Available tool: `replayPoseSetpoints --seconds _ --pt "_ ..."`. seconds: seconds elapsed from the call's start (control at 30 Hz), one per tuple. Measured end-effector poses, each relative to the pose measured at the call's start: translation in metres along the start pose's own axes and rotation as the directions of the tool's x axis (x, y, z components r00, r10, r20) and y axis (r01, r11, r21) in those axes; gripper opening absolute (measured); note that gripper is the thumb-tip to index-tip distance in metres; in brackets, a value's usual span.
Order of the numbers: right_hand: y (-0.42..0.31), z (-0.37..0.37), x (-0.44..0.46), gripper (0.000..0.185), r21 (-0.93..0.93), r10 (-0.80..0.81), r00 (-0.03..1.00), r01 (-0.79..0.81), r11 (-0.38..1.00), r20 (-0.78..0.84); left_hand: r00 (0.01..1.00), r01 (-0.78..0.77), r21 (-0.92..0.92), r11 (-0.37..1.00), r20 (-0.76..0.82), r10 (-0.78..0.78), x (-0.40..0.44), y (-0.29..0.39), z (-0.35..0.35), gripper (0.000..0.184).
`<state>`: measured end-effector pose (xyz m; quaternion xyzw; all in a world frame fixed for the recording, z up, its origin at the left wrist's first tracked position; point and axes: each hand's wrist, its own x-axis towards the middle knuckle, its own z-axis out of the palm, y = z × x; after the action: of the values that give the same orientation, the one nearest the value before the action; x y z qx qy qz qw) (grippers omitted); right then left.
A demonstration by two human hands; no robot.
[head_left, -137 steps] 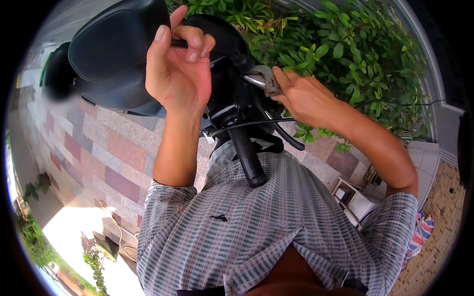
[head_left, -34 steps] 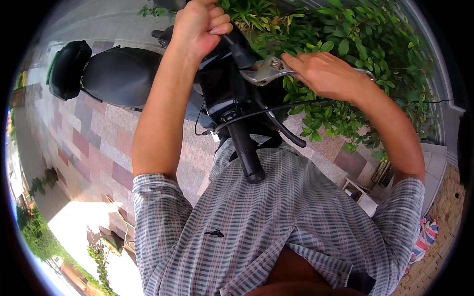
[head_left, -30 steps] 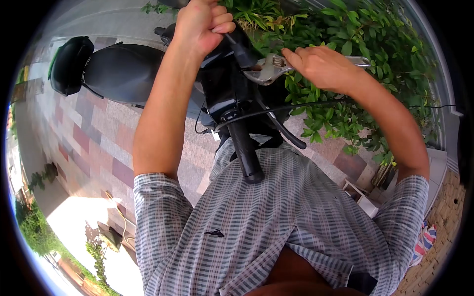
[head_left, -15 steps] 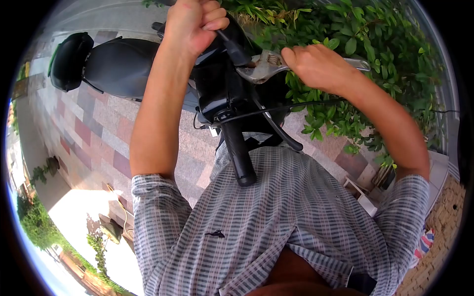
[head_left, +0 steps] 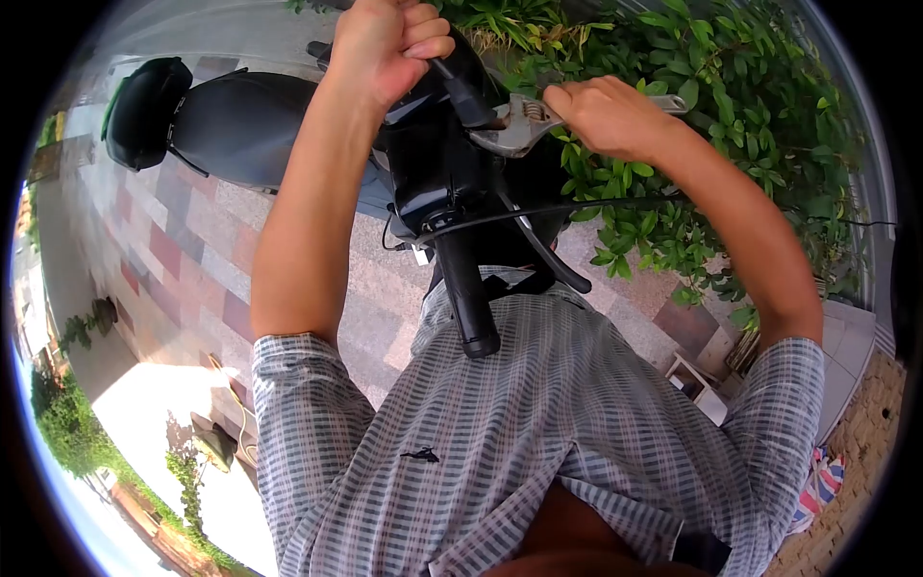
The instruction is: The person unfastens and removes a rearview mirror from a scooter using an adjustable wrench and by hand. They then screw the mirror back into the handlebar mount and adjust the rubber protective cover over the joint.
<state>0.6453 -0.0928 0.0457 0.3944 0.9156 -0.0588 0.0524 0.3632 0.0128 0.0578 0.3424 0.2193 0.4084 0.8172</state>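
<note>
Wrench in our right hand, fingers clamped around its handle; our left hand is closed tight on a black stem. Since a half second ago, our right hand and the wrench's tail have moved a little forward and inward, while our left fist has stayed on the stem. Some seconds back that left hand was open, palm showing; now it is shut.

The wrench is adjustable, of silvery metal with brownish stains, its ridged screw showing just beside our right hand. Its head lies inward of our grip, against the lower end of the stem's smooth black collar, by a rusty bit; we can't tell how the jaws seat there. The handle passes under our palm, and its flat, holed tail sticks out on the outer side, over the glossy leaves of the shrub.

Nearer our body, a ribbed black handgrip points toward our checked shirt, with a slim curved lever beside it and a thin black cable crossing above. Out to the left are the scooter's matte, rounded seat and shiny dark box, over grey and reddish paving.
</note>
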Motion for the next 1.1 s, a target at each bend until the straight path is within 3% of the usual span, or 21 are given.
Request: replayPoseSetpoints --seconds 0.03,0.13,0.27,0.37,0.5,0.6,0.63,0.7,0.77,0.83,0.93,1.1 --pt "-0.001 -0.003 -0.005 0.019 0.012 -0.005 1.0 0.005 1.0 -0.03 0.996 0.051 -0.149 0.988 -0.07 -0.062 0.0 -0.004 0.002 0.027" --pt "0.007 -0.011 -0.015 0.02 -0.111 -0.081 0.985 0.064 0.992 -0.153 0.997 0.019 -0.182 0.983 0.079 -0.004 0.004 -0.012 -0.003 0.025" --pt "0.02 -0.019 -0.017 0.019 -0.274 -0.237 0.938 0.166 0.947 -0.251 0.983 0.107 -0.36 0.927 0.179 -0.045 0.013 -0.019 -0.009 0.024" --pt "0.011 -0.021 -0.021 0.017 -0.121 -0.13 0.975 0.11 0.987 -0.181 0.982 0.098 -0.39 0.916 0.186 -0.026 0.017 -0.026 -0.009 0.025" --pt "-0.017 -0.04 -0.059 0.021 -0.169 -0.015 0.957 -0.036 0.985 -0.289 0.99 0.06 -0.322 0.945 0.139 -0.015 0.016 -0.027 -0.007 0.026" --pt "-0.016 -0.045 -0.084 0.01 0.05 0.115 0.965 -0.106 0.993 -0.236 0.993 0.071 -0.317 0.946 0.113 -0.036 0.018 -0.027 0.0 0.027" --pt "-0.023 -0.049 -0.09 0.013 0.27 0.248 0.962 -0.211 0.94 -0.111 0.994 0.073 -0.297 0.952 0.102 -0.045 0.017 -0.025 -0.001 0.027" --pt "-0.038 -0.064 -0.104 0.02 0.613 0.403 0.892 -0.437 0.659 0.203 0.998 0.06 -0.215 0.975 0.01 -0.06 0.017 -0.023 0.009 0.028" --pt "-0.052 -0.064 -0.108 0.026 0.861 0.376 0.894 -0.378 0.342 0.243 0.986 0.046 -0.083 0.996 -0.159 -0.058 0.009 -0.014 0.027 0.029" --pt "-0.061 -0.054 -0.104 0.041 0.951 0.341 0.902 -0.303 0.065 0.264 0.969 0.054 -0.066 0.996 -0.238 -0.068 0.004 -0.003 0.036 0.035" --pt "-0.07 -0.063 -0.083 0.049 0.882 0.388 0.792 -0.429 -0.193 0.47 0.947 0.045 -0.044 0.998 -0.318 -0.056 -0.003 0.005 0.044 0.04" --pt "-0.062 -0.055 -0.072 0.056 0.858 0.251 0.821 -0.498 -0.125 0.513 0.941 0.085 -0.072 0.994 -0.323 -0.104 -0.009 0.012 0.047 0.044"
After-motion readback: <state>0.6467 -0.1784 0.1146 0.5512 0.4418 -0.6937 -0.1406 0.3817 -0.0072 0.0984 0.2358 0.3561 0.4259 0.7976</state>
